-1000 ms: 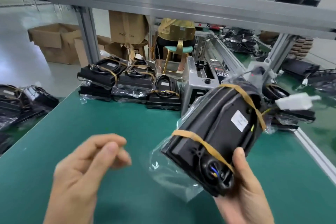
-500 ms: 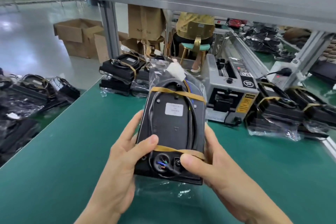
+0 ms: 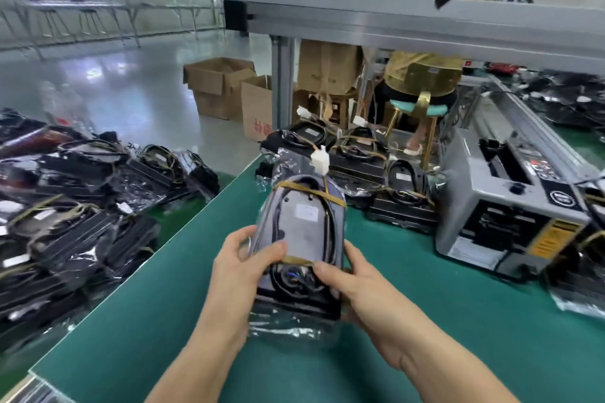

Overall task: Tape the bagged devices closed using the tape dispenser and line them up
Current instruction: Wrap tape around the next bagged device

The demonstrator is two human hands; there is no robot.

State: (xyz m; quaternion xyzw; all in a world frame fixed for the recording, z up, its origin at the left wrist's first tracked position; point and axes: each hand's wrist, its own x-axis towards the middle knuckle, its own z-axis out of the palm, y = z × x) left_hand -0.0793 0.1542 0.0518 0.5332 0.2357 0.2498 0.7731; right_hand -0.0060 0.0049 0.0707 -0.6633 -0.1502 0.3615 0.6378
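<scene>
- The left hand (image 3: 240, 267) grips the left side of a bagged device (image 3: 301, 245), thumb across its front.
- The right hand (image 3: 355, 285) grips its right side, thumb on the lower rubber band.
- The device is held above the green table (image 3: 458, 321), near end down, with loose bag below.
- Right of the device stands the tape dispenser (image 3: 510, 203).
- Behind the device more bagged units (image 3: 357, 154) sit at the table's far edge.
- Left of the device, off the table, lies a pile (image 3: 82, 199) of bagged units.
</scene>
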